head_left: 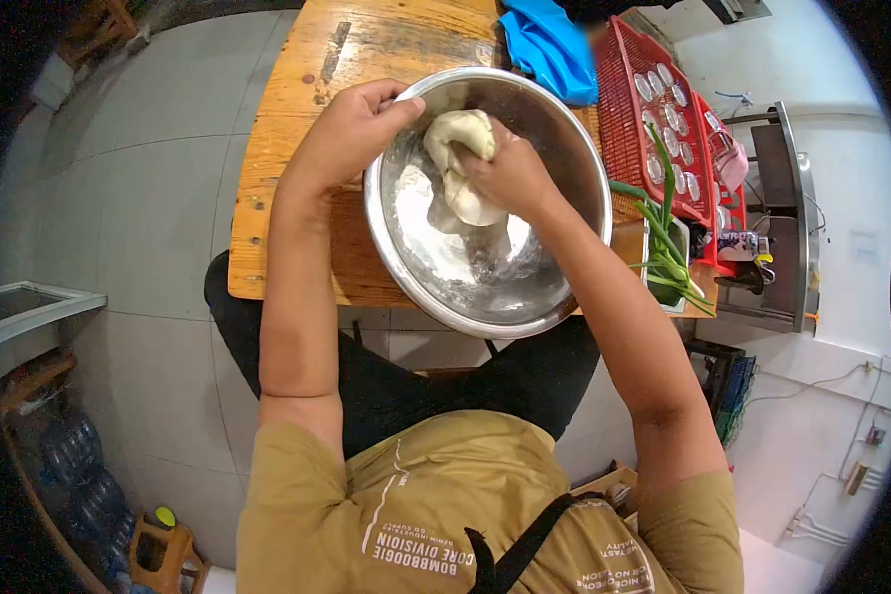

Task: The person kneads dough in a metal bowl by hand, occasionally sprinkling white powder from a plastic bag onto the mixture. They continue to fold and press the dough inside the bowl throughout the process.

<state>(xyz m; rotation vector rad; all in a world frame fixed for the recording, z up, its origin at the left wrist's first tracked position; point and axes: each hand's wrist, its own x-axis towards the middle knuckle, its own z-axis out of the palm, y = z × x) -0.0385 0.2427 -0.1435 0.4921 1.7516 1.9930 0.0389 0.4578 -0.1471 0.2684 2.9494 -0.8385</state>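
Observation:
A large steel bowl (436, 282) sits tilted at the front edge of the wooden table. Pale dough (462, 136) lies inside it, bent over on itself, with a lower lobe touching the bowl's wall. My right hand (513, 176) grips the dough from its right side, the fingers partly hidden behind it. At the bowl's upper left rim, my left hand (364, 129) holds the edge, its thumb over the rim and its fingers curled. White flour streaks cover the bowl's inner surface.
The wooden table (277, 168) reaches left of and behind the bowl. To the right are green onions (666, 238) in a tray, a red basket (619, 109) with clear round containers, and a blue bag (554, 49) at the back. A metal rack (790, 218) stands farther right.

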